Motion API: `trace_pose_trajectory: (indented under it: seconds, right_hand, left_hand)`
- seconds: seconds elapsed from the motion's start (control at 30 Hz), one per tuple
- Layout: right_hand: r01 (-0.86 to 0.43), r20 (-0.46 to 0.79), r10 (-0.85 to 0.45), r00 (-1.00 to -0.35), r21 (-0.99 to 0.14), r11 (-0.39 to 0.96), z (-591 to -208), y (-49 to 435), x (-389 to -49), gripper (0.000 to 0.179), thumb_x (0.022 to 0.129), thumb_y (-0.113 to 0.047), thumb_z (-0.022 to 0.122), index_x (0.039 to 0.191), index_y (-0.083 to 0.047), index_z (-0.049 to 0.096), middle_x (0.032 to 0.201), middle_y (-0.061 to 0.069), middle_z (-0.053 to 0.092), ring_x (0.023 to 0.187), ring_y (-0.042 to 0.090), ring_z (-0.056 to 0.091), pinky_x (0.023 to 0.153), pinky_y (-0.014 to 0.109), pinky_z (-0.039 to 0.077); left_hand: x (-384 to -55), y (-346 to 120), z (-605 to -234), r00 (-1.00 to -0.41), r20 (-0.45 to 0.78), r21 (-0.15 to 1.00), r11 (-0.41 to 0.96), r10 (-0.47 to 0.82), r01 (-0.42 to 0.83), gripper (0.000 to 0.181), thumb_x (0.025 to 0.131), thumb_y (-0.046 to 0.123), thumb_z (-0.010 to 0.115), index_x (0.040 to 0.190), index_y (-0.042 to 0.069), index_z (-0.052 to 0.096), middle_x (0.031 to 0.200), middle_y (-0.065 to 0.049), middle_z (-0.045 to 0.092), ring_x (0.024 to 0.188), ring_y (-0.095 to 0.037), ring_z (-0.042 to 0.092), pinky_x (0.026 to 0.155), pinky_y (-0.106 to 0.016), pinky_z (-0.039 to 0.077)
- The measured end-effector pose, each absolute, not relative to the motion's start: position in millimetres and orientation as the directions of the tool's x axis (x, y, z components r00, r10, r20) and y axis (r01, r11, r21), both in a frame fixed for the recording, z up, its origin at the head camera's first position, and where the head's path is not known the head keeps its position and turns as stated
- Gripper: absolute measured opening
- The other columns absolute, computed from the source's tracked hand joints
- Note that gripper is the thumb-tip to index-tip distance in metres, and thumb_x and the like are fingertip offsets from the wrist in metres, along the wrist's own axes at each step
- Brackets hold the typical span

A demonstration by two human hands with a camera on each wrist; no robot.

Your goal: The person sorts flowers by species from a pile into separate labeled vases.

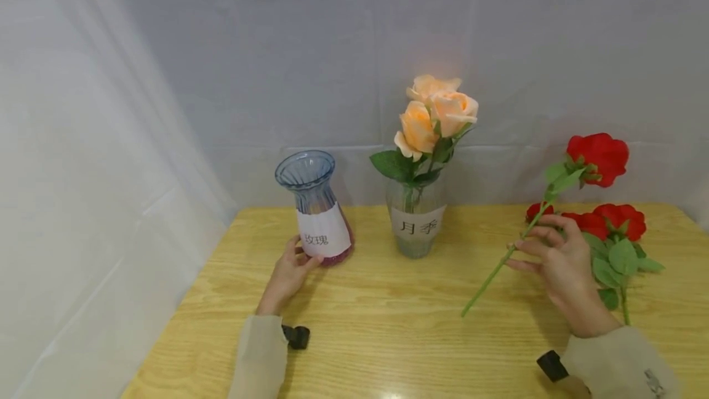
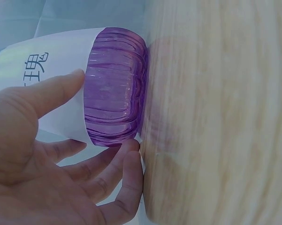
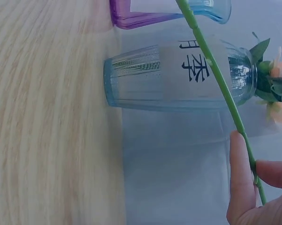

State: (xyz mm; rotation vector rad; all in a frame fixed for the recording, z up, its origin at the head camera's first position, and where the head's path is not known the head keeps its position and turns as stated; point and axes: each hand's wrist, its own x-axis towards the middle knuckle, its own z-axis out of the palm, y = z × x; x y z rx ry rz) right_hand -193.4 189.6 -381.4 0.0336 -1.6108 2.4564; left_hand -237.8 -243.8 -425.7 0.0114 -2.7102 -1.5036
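Observation:
My left hand (image 1: 288, 273) holds the lower part of a flared glass vase (image 1: 312, 199), blue at the top and purple at the base. In the left wrist view, the thumb lies on its white paper label (image 2: 61, 56) and the other fingers curl at the purple base, close to the tabletop. Between thumb and fingers, my right hand (image 1: 567, 266) pinches the green stem of a red artificial rose (image 1: 600, 159). Its bloom points up and to the right, while the bare stem end slants down to the left over the table, as the head view shows.
A clear glass vase (image 1: 415, 245) with a lettered label stands between the hands, holding peach roses (image 1: 451, 109). More red roses (image 1: 623, 223) with green leaves lie on the wooden table (image 1: 388, 325) beside the right hand. White cloth (image 1: 310, 66) hangs behind the table.

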Motion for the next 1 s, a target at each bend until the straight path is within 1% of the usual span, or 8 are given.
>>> trace_pose_trajectory:
  seconds: [0.17, 0.43, 0.6, 0.77, 1.0]
  right_hand:
    - [-0.209, 0.146, 0.180, -0.973, -0.888, -0.409, -375.0, 179.7, -192.8, 0.040, 0.095, 0.015, 0.056, 0.118, -0.011, 0.036, 0.091, -0.001, 0.057, 0.075, 0.021, 0.072, 0.062, 0.040, 0.061]
    - [-0.283, 0.189, 0.240, -0.952, -0.840, -0.463, -367.1, 160.3, -192.8, 0.041, 0.092, 0.022, 0.052, 0.115, -0.008, 0.035, 0.091, 0.001, 0.058, 0.071, 0.021, 0.072, 0.058, 0.040, 0.061]
    - [-0.294, 0.159, 0.311, -0.937, -0.841, -0.455, -361.8, 149.0, -194.0, 0.043, 0.091, 0.023, 0.052, 0.116, -0.008, 0.036, 0.090, 0.003, 0.055, 0.069, 0.021, 0.071, 0.056, 0.039, 0.061]
    - [-0.303, 0.116, 0.387, -0.915, -0.831, -0.467, -354.8, 136.2, -196.0, 0.043, 0.090, 0.024, 0.052, 0.112, -0.009, 0.036, 0.090, 0.007, 0.050, 0.065, 0.023, 0.070, 0.053, 0.038, 0.060]
    - [-0.303, 0.091, 0.415, -0.905, -0.824, -0.479, -346.2, 119.4, -198.2, 0.038, 0.094, 0.020, 0.051, 0.109, -0.011, 0.034, 0.092, 0.008, 0.044, 0.067, 0.020, 0.067, 0.055, 0.036, 0.060]
  left_hand:
    - [-238.2, -244.5, -425.8, -0.999, 0.039, 0.847, 0.530, -0.023, 0.021, 0.069, 0.100, 0.012, 0.065, 0.152, -0.011, 0.025, 0.137, -0.039, 0.048, 0.125, -0.052, 0.052, 0.105, -0.057, 0.043]
    - [-236.7, -244.1, -423.8, -0.999, 0.046, 0.851, 0.525, -0.013, 0.033, 0.070, 0.101, 0.013, 0.065, 0.151, -0.013, 0.025, 0.136, -0.040, 0.048, 0.125, -0.053, 0.051, 0.104, -0.058, 0.043]
    - [-236.2, -243.5, -423.3, -0.998, 0.060, 0.851, 0.523, -0.009, 0.046, 0.069, 0.100, 0.012, 0.065, 0.151, -0.013, 0.025, 0.134, -0.040, 0.049, 0.123, -0.054, 0.053, 0.103, -0.058, 0.044]
    - [-235.8, -243.0, -422.9, -0.998, 0.059, 0.854, 0.518, -0.014, 0.043, 0.068, 0.100, 0.011, 0.065, 0.151, -0.013, 0.026, 0.134, -0.040, 0.049, 0.122, -0.053, 0.053, 0.103, -0.057, 0.045]
    - [-235.4, -242.8, -422.4, -0.999, 0.048, 0.856, 0.516, -0.024, 0.029, 0.069, 0.100, 0.012, 0.065, 0.151, -0.013, 0.025, 0.134, -0.040, 0.048, 0.123, -0.053, 0.053, 0.103, -0.057, 0.044]
